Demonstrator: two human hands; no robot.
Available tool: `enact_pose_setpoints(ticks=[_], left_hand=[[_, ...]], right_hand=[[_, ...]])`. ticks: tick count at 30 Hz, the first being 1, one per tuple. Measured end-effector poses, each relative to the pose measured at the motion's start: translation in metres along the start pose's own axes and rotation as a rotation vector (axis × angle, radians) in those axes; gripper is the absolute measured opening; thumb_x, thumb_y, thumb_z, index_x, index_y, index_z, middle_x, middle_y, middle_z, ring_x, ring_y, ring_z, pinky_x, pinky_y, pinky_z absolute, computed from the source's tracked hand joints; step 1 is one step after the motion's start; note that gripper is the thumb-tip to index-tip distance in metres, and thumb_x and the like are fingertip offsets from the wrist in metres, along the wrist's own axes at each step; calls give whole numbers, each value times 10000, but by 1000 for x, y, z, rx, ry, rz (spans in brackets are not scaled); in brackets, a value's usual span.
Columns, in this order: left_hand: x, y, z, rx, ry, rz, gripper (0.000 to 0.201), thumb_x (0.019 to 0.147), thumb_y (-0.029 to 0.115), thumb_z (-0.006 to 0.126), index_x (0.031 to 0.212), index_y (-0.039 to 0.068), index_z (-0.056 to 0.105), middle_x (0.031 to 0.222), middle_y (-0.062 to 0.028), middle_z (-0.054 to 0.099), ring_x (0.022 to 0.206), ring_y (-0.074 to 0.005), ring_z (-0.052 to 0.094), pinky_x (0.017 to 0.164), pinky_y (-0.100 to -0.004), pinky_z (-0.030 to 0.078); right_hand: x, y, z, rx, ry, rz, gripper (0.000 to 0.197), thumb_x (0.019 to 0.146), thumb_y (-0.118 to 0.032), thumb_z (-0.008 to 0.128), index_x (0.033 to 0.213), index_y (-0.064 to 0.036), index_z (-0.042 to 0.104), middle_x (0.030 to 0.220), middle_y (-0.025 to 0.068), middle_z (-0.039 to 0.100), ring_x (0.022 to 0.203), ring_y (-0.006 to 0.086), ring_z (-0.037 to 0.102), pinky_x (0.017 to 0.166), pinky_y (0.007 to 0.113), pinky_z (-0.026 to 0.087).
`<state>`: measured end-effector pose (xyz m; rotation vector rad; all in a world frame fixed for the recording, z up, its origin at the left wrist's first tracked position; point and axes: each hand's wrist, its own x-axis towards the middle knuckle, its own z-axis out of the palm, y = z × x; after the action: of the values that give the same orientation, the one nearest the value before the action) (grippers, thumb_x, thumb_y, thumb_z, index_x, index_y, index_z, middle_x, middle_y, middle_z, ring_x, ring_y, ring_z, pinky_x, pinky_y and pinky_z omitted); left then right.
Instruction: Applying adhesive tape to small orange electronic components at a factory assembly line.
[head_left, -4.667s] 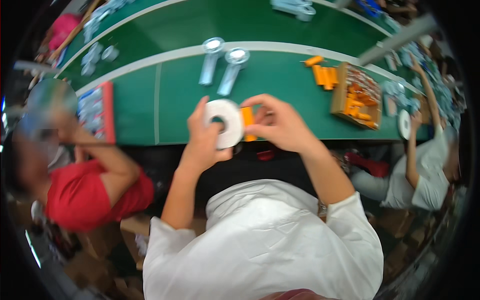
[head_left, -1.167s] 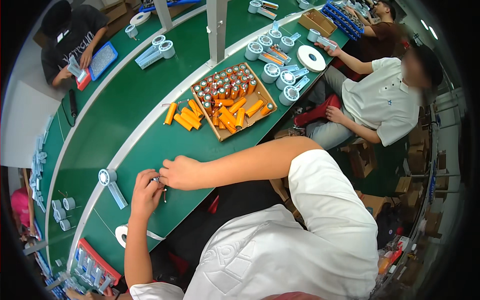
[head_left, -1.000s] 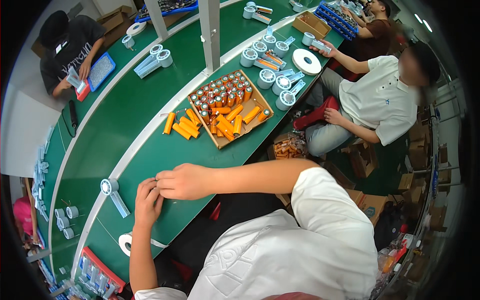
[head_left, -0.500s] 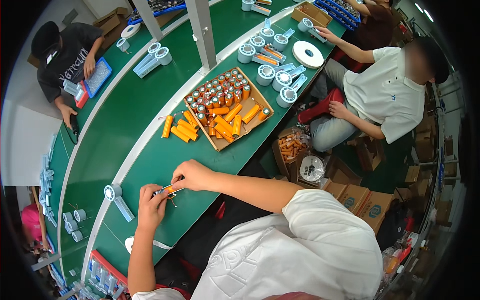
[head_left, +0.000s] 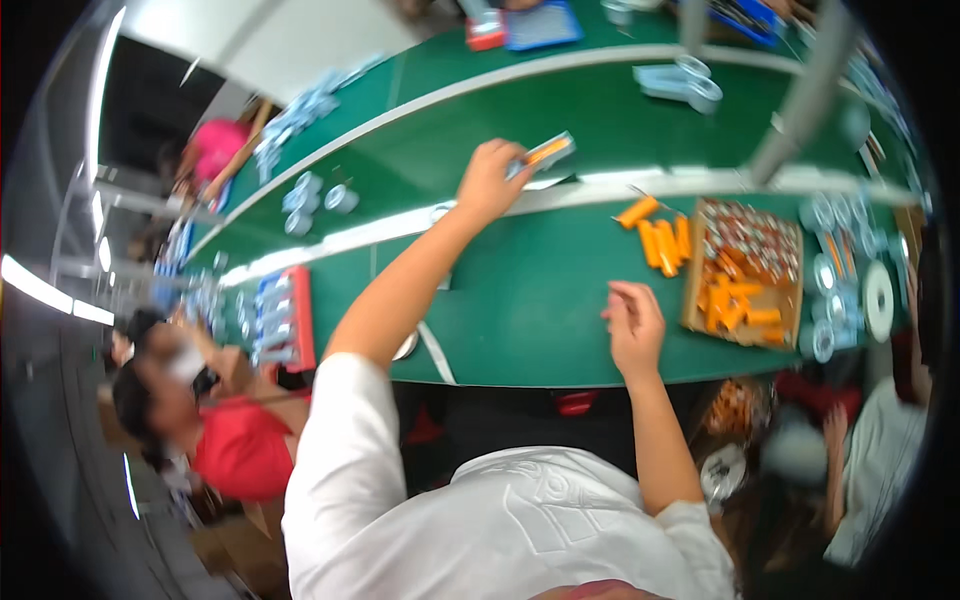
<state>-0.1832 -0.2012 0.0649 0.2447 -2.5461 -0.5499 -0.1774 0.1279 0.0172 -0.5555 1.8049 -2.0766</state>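
Observation:
My left hand [head_left: 488,178] is stretched out beyond the white rail. It grips a light-blue fan handle [head_left: 566,150] with an orange battery [head_left: 546,152] lying inside; the fan's head is hidden by the hand. My right hand [head_left: 636,325] hovers over the near side of the green table, loosely curled with fingers apart and nothing visible in it. To its right stands a cardboard tray [head_left: 692,290] of orange batteries, some upright and some lying. Several loose batteries [head_left: 660,245] lie left of the tray. Another light-blue fan piece is mostly covered by my left forearm.
A white rail [head_left: 640,188] divides the green table from the belt [head_left: 430,160]. Fan shells [head_left: 690,82] lie on the belt. A red rack [head_left: 303,320] stands left, near a person in red [head_left: 245,450]. A grey post [head_left: 800,100] rises beyond the tray.
My view has swung left. My hands, together at the fan handle before, are now apart: the left has carried it forward past the rail, and the right has let go and drawn away.

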Motion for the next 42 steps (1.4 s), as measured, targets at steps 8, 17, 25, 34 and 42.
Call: enact_pose_setpoints(ticks=[8, 17, 25, 34, 42], left_hand=[[51, -62, 56, 217, -1, -248, 450, 862, 311, 769, 1221, 52, 688, 1262, -185, 671, 1211, -396, 585, 1053, -459, 497], [-30, -243, -173, 809, 354, -669, 363, 880, 295, 675, 1159, 62, 681, 1159, -194, 684, 1069, -403, 630, 944, -468, 511], [-87, -423, -270, 596, -204, -1460, 872, 816, 618, 618, 1546, 151, 518, 1592, -180, 463, 1390, -419, 498, 1126, -589, 385], [36, -139, -142, 521, -440, -879, 1015, 789, 787, 612, 1575, 164, 456, 1557, -128, 485, 1365, -396, 525, 1117, -589, 407], [41, -83, -148, 494, -369, -645, 854, 828, 634, 659, 1505, 137, 506, 1435, -150, 566, 1244, -402, 584, 1034, -563, 455]], right_hand=[[-3, 13, -1, -123, -159, -21, 76, 978, -8, 632, 1026, 4, 689, 1004, 88, 628, 726, 164, 584, 649, 264, 517], [-1, 8, -1, -307, -177, -20, 90, 925, 44, 606, 942, -11, 675, 903, 74, 624, 674, 161, 516, 594, 272, 448], [-3, 7, 5, -537, -182, -135, 93, 812, 55, 659, 820, -31, 693, 765, 79, 638, 646, 211, 532, 600, 305, 452], [6, 11, 18, -627, -160, -239, 105, 858, -18, 789, 823, -56, 697, 769, 33, 622, 572, 175, 523, 543, 280, 424], [4, 8, 18, -613, -191, -240, 150, 862, -20, 788, 797, -75, 665, 785, 8, 628, 555, 148, 508, 530, 265, 409]])
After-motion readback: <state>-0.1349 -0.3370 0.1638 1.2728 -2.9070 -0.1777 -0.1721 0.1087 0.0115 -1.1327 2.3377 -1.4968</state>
